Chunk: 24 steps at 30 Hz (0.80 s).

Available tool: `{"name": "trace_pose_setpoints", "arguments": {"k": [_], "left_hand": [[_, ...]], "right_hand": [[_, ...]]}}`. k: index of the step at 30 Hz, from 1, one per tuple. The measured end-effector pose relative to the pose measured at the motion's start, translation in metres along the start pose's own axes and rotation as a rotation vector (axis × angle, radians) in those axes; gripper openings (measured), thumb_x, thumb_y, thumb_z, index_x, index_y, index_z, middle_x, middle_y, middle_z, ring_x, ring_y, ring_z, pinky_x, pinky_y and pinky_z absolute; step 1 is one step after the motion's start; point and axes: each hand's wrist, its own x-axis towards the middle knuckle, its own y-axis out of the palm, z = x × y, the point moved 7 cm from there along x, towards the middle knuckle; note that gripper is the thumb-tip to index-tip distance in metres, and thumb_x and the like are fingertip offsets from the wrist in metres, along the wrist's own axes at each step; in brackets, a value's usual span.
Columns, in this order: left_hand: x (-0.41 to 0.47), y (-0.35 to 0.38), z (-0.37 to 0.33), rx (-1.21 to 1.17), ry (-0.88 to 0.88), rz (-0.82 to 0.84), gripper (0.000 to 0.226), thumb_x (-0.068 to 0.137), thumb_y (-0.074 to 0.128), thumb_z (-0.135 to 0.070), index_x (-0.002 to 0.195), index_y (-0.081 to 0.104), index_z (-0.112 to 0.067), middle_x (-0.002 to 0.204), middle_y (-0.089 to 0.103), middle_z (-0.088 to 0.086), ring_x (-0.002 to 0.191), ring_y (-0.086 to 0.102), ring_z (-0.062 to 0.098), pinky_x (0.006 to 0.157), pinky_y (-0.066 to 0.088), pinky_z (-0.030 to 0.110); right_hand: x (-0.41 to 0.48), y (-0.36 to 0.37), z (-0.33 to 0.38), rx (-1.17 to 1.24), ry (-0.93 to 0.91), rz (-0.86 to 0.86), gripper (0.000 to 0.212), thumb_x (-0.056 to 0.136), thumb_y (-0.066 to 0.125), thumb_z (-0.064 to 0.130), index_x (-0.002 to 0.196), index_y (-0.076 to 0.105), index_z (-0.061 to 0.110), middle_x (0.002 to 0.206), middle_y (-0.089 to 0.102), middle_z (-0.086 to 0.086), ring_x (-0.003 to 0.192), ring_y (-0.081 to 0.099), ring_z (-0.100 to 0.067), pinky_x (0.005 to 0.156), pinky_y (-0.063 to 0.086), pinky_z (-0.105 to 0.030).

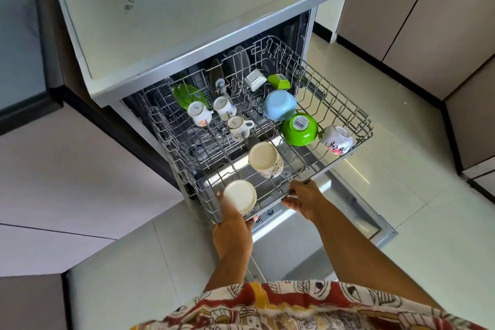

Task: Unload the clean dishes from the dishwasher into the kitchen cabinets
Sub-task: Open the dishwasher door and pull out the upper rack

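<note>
The left hand (232, 225) and right hand (304, 199) each grip the dishwasher rack (360, 126) by its front rail, the left touching a cream cup (239, 195).

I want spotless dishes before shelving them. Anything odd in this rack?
Yes: the green bowl, upside down near the right of the rack, has a barcode sticker on its base. Nothing looks broken or spilled.

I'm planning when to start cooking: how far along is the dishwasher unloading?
Done: the steel dishwasher door is down and the grey wire upper rack is pulled out. In hand: the left hand and right hand grip its front rail. Left: everything. The round light-blue bowl, round green bowl and upturned cream cup sit in it, none lifted.
</note>
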Motion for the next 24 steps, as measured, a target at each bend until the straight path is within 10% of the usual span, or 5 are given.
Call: {"name": "trace_pose_setpoints", "arguments": {"k": [13, 24], "left_hand": [[0.000, -0.018, -0.012, -0.014, 0.042, 0.139, 0.105, 0.084, 0.065, -0.039, 0.147, -0.009, -0.001, 0.156, 0.006, 0.015, 0.141, 0.027, 0.028, 0.108, 0.035, 0.031], [0.013, -0.106, -0.032, -0.100, 0.078, 0.098, 0.089, 0.091, 0.055, -0.040, 0.148, -0.003, -0.002, 0.157, 0.004, 0.016, 0.145, 0.008, 0.030, 0.117, 0.014, 0.037]], "right_hand": [[-0.013, -0.006, 0.003, -0.071, 0.088, -0.048, 0.008, 0.089, 0.053, -0.004, 0.097, 0.053, -0.003, 0.079, 0.056, -0.017, 0.061, 0.056, -0.026, 0.038, 0.051, -0.024], [-0.089, 0.029, 0.111, -0.928, -0.273, -0.174, 0.033, 0.092, 0.049, 0.012, 0.119, 0.056, -0.004, 0.115, 0.062, -0.019, 0.102, 0.060, -0.023, 0.078, 0.049, -0.032]]}}
